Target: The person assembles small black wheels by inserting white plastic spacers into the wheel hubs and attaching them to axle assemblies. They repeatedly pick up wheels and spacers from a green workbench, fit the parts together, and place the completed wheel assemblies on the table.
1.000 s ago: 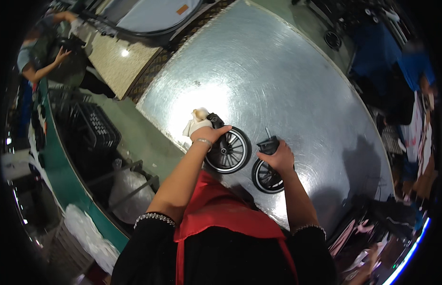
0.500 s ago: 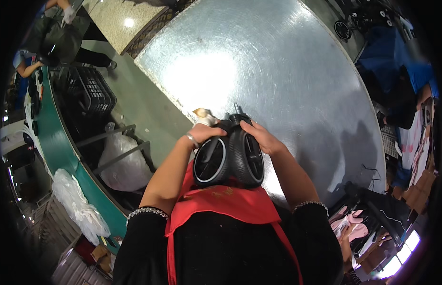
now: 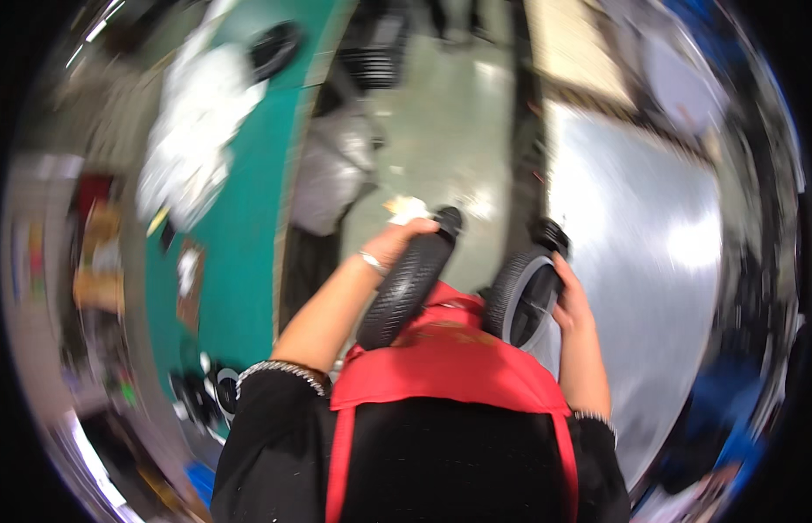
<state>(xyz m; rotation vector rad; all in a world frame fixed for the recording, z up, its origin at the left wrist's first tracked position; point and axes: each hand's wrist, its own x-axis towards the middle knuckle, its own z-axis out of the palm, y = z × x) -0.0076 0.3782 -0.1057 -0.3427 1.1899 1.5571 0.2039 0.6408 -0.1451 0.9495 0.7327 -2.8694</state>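
Observation:
My left hand (image 3: 397, 242) is closed on a black caster wheel (image 3: 408, 292), gripping it near the fork at its top, with the treaded tyre hanging toward my body. A small white and yellowish thing (image 3: 408, 209) shows beside these fingers, too blurred to name. On the other side my right hand (image 3: 572, 301) grips a second black caster wheel (image 3: 511, 288) with a pale rim ring and a black fork (image 3: 550, 235) on top. The two wheels are apart, on either side of my red apron (image 3: 458, 366).
To the left runs a green-topped bench (image 3: 240, 244) with clear plastic bags (image 3: 197, 139), a black tyre (image 3: 275, 50) and more wheels (image 3: 205, 392). A metal-topped table (image 3: 641, 261) stands to the right. Between them are grey floor (image 3: 450, 131) and a bagged bundle (image 3: 327, 174).
My body has turned left, so the metal table now lies to my right and the green bench is closer. The two wheels, side by side before, have moved apart, one in each hand.

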